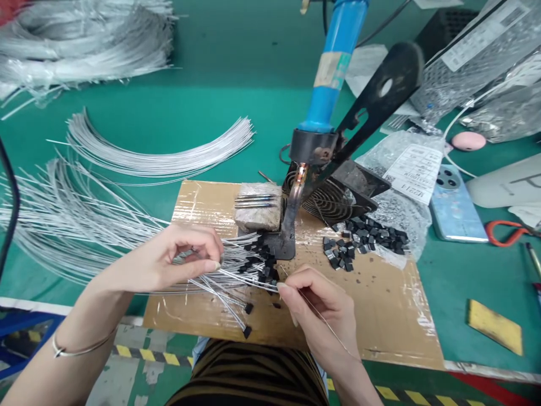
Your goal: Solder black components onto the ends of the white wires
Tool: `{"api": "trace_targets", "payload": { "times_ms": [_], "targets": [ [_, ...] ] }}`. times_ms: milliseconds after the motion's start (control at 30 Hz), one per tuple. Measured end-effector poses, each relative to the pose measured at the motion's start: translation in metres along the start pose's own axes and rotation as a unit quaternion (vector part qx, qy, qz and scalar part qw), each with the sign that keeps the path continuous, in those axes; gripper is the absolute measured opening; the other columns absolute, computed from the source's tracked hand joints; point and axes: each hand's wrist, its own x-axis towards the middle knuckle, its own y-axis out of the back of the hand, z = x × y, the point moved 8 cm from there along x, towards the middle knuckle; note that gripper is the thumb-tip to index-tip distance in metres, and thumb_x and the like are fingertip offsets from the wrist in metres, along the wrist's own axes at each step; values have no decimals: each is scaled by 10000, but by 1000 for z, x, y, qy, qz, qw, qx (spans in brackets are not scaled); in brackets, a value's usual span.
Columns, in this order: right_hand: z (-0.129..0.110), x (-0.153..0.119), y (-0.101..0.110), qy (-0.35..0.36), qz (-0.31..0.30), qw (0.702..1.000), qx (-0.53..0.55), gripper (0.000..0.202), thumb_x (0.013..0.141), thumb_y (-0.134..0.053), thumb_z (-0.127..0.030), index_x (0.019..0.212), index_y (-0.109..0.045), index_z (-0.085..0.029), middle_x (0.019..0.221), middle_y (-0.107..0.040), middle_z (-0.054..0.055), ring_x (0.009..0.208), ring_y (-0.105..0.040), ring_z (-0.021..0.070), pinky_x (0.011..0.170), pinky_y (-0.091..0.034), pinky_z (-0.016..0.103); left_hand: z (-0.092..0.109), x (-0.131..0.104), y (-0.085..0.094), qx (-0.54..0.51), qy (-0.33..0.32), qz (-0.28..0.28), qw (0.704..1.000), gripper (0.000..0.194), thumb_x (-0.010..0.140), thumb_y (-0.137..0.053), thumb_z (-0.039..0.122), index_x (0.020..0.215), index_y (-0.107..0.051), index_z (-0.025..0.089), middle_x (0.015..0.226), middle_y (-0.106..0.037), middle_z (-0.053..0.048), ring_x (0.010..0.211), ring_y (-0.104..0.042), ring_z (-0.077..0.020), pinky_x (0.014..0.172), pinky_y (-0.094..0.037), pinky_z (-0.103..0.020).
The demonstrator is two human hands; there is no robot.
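Observation:
My left hand [181,262] is closed, thumb and forefinger pinching thin white wires [249,279] that run across to the right. My right hand [319,307] pinches the other end of those wires between thumb and fingertips; what sits at the tips is too small to make out. A thin, stiff line like fine wire [323,320] passes along my right fingers and over the hand. Under and behind the held wires lies a bunch of white wires with black connectors [264,262] on their ends. Two more black connectors [247,331] stick out toward me on wire ends.
A blue heat tool [338,56] with a bent metal nozzle [291,211] points down near my hands. Behind it stands a fan [329,197]. Loose black connectors [376,234] lie on cardboard [389,316]. A wire bundle [160,160], phone [459,208] and red-handled scissors [505,232] lie around.

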Motion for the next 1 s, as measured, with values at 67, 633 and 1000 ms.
{"api": "trace_targets", "payload": {
  "times_ms": [67,633,1000],
  "targets": [
    [-3,1,-2,20,-1,999,-26,245,1020,-703,-259,783,-657,-218,718,-582,-34,644,-504,115,582,-369,250,4,-2,-10,33,44,20,998,107,981,-663,249,1003,-762,213,826,-758,-28,669,-618,-156,574,-467,-243],
    [19,-1,21,-33,146,983,106,331,1081,-613,-467,950,-782,-214,690,-634,-11,538,-585,125,497,-488,245,2,23,-59,-203,142,142,958,206,891,-669,320,740,-630,186,609,-537,45,541,-401,-103,494,-278,-241],
    [19,-1,5,-86,110,978,156,286,1041,-702,-427,937,-864,-216,746,-674,16,535,-624,107,475,-545,216,0,19,-55,-182,161,179,953,179,853,-707,326,766,-705,170,650,-634,10,543,-444,-109,508,-315,-250]
  ]
}}
